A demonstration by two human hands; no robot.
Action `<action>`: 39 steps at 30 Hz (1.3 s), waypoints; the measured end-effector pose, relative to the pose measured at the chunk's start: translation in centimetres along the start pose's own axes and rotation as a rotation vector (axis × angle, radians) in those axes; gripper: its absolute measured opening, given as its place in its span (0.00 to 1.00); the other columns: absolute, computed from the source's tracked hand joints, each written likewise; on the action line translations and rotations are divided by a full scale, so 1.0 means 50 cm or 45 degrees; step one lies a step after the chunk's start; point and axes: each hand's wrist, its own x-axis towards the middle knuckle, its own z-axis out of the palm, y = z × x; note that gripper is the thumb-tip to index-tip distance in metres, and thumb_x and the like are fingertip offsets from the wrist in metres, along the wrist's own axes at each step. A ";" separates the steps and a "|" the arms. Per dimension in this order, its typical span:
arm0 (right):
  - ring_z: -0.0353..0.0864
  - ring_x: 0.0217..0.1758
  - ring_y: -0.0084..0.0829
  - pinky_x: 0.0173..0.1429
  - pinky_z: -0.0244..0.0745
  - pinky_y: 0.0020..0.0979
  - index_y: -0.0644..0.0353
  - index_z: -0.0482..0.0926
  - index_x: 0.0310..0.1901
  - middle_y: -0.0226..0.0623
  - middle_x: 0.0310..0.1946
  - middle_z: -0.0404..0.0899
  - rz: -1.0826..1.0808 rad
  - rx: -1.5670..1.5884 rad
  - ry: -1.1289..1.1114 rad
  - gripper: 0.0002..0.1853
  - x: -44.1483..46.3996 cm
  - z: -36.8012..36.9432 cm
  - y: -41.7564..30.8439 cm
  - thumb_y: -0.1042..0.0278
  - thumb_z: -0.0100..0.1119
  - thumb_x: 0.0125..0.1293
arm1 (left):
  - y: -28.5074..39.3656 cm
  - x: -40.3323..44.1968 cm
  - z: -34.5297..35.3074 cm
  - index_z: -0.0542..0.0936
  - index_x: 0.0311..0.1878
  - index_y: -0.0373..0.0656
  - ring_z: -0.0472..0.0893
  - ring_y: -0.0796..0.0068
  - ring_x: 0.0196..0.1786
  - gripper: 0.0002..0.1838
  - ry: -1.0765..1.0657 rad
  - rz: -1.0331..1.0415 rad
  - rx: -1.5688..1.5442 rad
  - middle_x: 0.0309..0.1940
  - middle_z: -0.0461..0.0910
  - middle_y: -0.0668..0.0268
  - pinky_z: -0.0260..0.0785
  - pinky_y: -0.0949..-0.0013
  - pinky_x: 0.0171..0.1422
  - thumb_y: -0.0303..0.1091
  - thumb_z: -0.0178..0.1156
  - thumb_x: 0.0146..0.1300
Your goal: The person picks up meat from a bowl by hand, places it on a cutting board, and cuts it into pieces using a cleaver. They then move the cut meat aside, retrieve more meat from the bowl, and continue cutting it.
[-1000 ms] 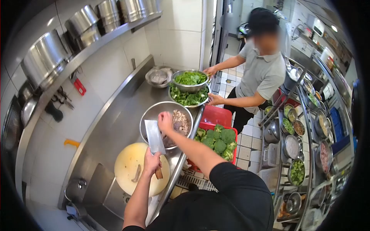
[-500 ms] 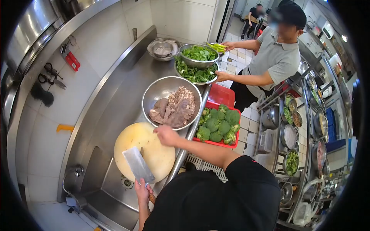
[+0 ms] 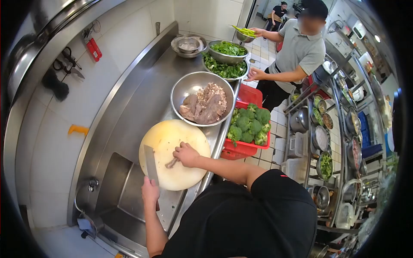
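My left hand (image 3: 150,190) grips the handle of a cleaver (image 3: 151,164), its blade standing on edge over the left part of a round, pale yellow cutting board (image 3: 191,176). On the board's right half, my right hand (image 3: 186,155) is closed over a small brownish-grey strip of meat (image 3: 171,163); its fingertips partly cover the strip. Small scraps dot the board. Just beyond it stands a steel bowl (image 3: 180,92) with large pieces of cooked-looking meat (image 3: 210,109) and a heap of chopped bits (image 3: 214,91).
A sink basin (image 3: 112,185) lies left of the board. Right of the counter are broccoli (image 3: 250,122) in a red crate (image 3: 263,144). Bowls of leafy greens (image 3: 228,48) stand further back. A co-worker (image 3: 301,49) holds a bowl of green peppers (image 3: 245,34). Shelving (image 3: 309,142) lines the right.
My right hand has moved from the meat bowl's rim onto the strip on the board. The cleaver has turned from lying flat to on edge. The co-worker has lifted the pepper bowl.
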 end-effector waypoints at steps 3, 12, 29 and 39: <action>0.73 0.65 0.47 0.66 0.69 0.47 0.61 0.80 0.53 0.43 0.54 0.79 0.073 -0.035 -0.059 0.16 -0.031 -0.009 0.003 0.66 0.63 0.66 | 0.025 -0.010 -0.025 0.70 0.68 0.42 0.81 0.32 0.60 0.20 -0.119 -0.110 -0.098 0.54 0.83 0.35 0.72 0.39 0.63 0.37 0.51 0.77; 0.80 0.58 0.47 0.63 0.70 0.50 0.58 0.78 0.50 0.44 0.48 0.82 0.271 0.180 0.000 0.12 -0.089 0.004 -0.002 0.68 0.64 0.66 | 0.006 0.000 -0.007 0.70 0.67 0.37 0.83 0.33 0.56 0.21 -0.073 -0.046 -0.056 0.51 0.84 0.36 0.74 0.40 0.61 0.36 0.53 0.76; 0.77 0.62 0.48 0.65 0.70 0.49 0.57 0.81 0.52 0.45 0.55 0.80 0.322 -0.098 0.102 0.15 -0.148 -0.008 0.000 0.64 0.64 0.65 | -0.008 0.015 0.022 0.70 0.68 0.38 0.87 0.40 0.49 0.22 0.011 -0.002 0.038 0.49 0.85 0.38 0.79 0.45 0.53 0.33 0.55 0.75; 0.76 0.60 0.47 0.64 0.70 0.49 0.62 0.77 0.54 0.48 0.52 0.77 0.049 -0.095 0.100 0.17 -0.113 0.025 0.005 0.69 0.60 0.63 | 0.060 -0.021 -0.003 0.68 0.71 0.38 0.82 0.35 0.61 0.25 -0.035 -0.122 0.096 0.56 0.82 0.35 0.74 0.44 0.66 0.33 0.54 0.74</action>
